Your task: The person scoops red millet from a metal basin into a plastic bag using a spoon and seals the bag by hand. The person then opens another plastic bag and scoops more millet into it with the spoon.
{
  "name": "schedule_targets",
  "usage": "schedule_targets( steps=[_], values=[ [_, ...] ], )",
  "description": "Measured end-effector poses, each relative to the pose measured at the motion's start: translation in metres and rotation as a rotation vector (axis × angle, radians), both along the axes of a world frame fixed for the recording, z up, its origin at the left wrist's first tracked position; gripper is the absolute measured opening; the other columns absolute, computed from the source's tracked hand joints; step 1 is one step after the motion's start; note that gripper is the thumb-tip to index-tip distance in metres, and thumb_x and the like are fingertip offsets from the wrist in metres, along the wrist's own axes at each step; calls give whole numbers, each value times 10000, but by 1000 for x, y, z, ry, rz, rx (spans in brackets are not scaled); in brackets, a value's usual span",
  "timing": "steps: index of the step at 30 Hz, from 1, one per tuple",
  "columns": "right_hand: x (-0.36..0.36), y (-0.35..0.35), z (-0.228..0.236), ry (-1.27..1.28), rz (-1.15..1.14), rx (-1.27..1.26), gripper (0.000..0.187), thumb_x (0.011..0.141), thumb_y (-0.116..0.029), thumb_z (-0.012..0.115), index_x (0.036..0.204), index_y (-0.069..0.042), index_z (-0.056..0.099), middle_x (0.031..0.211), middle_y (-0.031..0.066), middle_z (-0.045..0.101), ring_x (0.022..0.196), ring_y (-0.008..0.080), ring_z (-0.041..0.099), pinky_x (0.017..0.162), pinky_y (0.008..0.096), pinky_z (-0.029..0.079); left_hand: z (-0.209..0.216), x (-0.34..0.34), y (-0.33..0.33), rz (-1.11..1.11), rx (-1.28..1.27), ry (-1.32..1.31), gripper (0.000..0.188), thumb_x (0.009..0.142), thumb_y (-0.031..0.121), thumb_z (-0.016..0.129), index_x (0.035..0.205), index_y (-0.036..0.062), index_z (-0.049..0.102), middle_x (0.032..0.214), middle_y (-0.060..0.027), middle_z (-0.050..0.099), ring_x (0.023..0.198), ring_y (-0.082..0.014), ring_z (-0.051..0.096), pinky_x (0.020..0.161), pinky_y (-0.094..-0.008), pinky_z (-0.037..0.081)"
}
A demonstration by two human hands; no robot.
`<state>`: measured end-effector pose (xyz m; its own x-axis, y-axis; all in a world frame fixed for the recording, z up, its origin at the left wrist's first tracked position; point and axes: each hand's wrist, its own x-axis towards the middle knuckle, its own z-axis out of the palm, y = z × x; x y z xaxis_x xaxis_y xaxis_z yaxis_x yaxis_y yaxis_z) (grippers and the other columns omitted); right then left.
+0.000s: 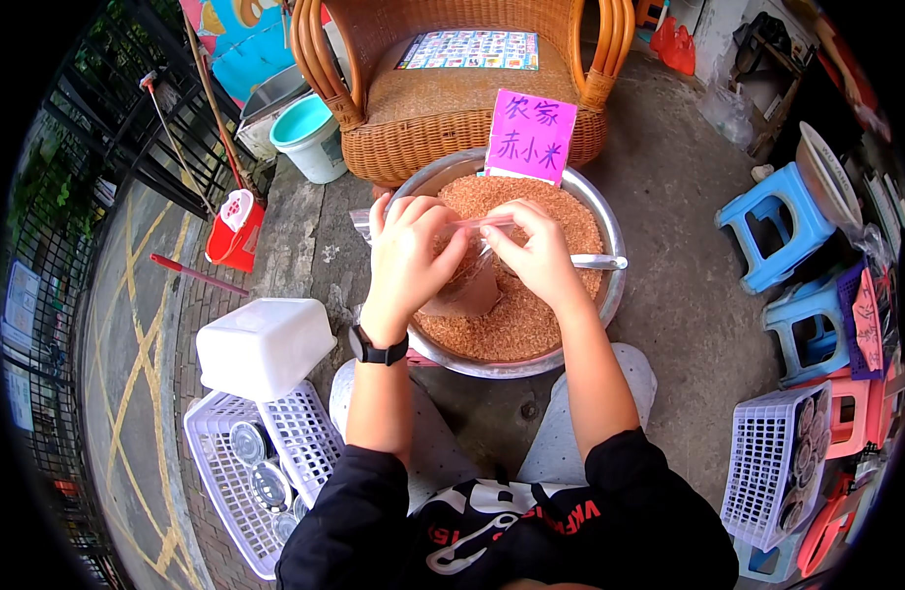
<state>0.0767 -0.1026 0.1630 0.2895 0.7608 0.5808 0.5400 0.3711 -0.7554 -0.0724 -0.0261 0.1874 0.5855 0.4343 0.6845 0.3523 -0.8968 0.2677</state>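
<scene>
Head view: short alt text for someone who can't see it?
A person's left hand and right hand pinch the top of a clear plastic bag over a metal basin of reddish-brown grain. A pink handwritten sign stands at the basin's far side, in front of a wicker chair.

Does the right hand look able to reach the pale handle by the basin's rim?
Likely yes: the pale handle sticks out beside the right hand, with nothing visible between them. But that hand grips the clear bag, so it would probably need to let go first.
</scene>
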Motion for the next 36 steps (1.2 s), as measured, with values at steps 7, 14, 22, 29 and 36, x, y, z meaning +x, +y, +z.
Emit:
schedule_targets(
  steps=[7, 14, 22, 29, 36],
  values=[
    [3, 0, -2, -54, 36, -45, 94, 731, -49, 637, 797, -1, 589, 795, 70, 576, 812, 182, 542, 755, 294, 420, 4, -5, -2, -6, -87, 95, 116, 719, 160, 620, 784, 68, 599, 850, -25, 580, 925, -217, 518, 972, -441, 228],
    [0, -1, -3, -97, 61, -53, 110, 698, -71, 659, 755, -8, 588, 791, 62, 564, 853, 206, 508, 791, 321, 389, 2, -9, -1, -30, -132, 133, 101, 731, 149, 612, 779, 64, 587, 842, -17, 575, 923, -207, 518, 992, -465, 197],
    [-3, 4, -7, -116, 0, -1, 105, 712, -82, 641, 778, -20, 588, 799, 65, 569, 837, 227, 509, 787, 330, 388, 0, -3, -1, -41, -48, 73, 88, 721, 132, 618, 771, 77, 571, 811, -16, 557, 890, -211, 522, 967, -476, 230],
    [-2, 4, -5, -98, 0, 22, 79, 719, -42, 628, 776, -10, 582, 790, 64, 562, 829, 209, 513, 771, 314, 395, -1, 0, -1, -69, 16, 13, 81, 703, 125, 621, 758, 95, 570, 812, -9, 557, 880, -209, 524, 947, -492, 254],
    [-4, 4, -6, -58, 2, 36, 75, 718, -92, 640, 764, -46, 603, 782, 53, 569, 806, 219, 509, 741, 322, 405, -1, 2, -1, -94, 25, -4, 82, 708, 75, 613, 779, 91, 575, 843, -5, 564, 878, -198, 527, 969, -431, 231]
  ],
)
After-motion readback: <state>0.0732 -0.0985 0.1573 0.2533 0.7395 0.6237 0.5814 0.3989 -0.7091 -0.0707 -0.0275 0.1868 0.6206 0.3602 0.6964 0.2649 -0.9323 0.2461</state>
